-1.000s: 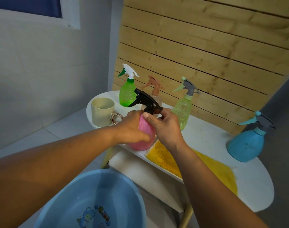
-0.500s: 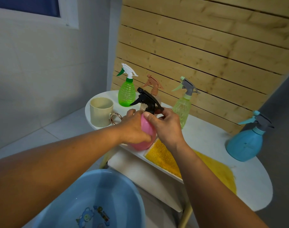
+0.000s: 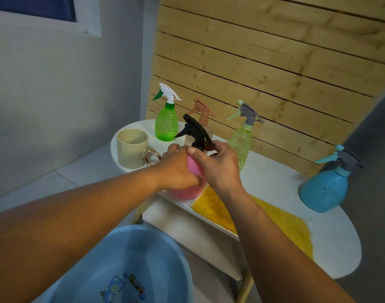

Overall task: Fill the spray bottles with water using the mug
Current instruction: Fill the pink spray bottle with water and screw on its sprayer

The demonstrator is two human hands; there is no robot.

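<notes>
Left hand [image 3: 178, 169] wrapped round body of pink plastic spray bottle [image 3: 192, 182], holding it upright at near edge of white oval table [image 3: 331, 243]. Right hand [image 3: 220, 165] pinching collar under black trigger head [image 3: 195, 133], fingers curled. Bottle's long axis vertical, cap directly above my right fingers: I judge cap-twisting comes next. Beige mug with gold ring handle [image 3: 132, 148] just left of pink bottle, nearer left hand. Blue plastic basin [image 3: 112, 267] below, nearer me.
</notes>
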